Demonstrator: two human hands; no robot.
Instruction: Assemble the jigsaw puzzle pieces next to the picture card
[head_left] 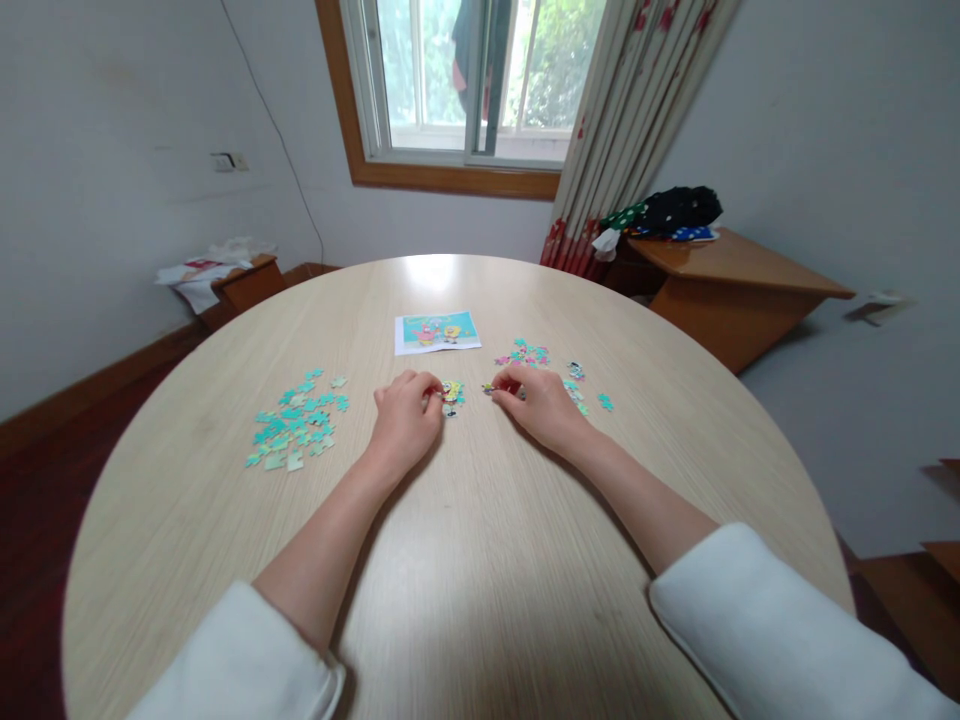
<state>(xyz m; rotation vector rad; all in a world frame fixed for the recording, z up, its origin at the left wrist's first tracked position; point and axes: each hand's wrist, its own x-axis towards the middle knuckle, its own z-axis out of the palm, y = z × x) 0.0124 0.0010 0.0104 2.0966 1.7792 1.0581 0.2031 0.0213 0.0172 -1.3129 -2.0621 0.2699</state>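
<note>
Two bare hands in two white sleeves (787, 620) reach over one round wooden table (465, 620). Take as the dial's centre one small clump of yellow and teal puzzle pieces (454, 390), lying between the hands. The left hand (405, 415) is at nine o'clock, thumb and forefinger bent at the clump's edge; whether they grip a piece, I cannot tell. The right hand (544, 405), at three o'clock, pinches one small puzzle piece (487, 388) at its fingertips, just apart from the clump. At twelve lies one picture card (437, 333) with two cartoon figures, one pink, one yellow. Farther out at nine spreads one teal pile (292, 425), too many pieces to count. At two is one pink-and-teal heap (525, 353), also uncountable. Beyond the right hand, at three, sits one lone teal piece (606, 402). One window (480, 80) stands past the table at twelve.
</note>
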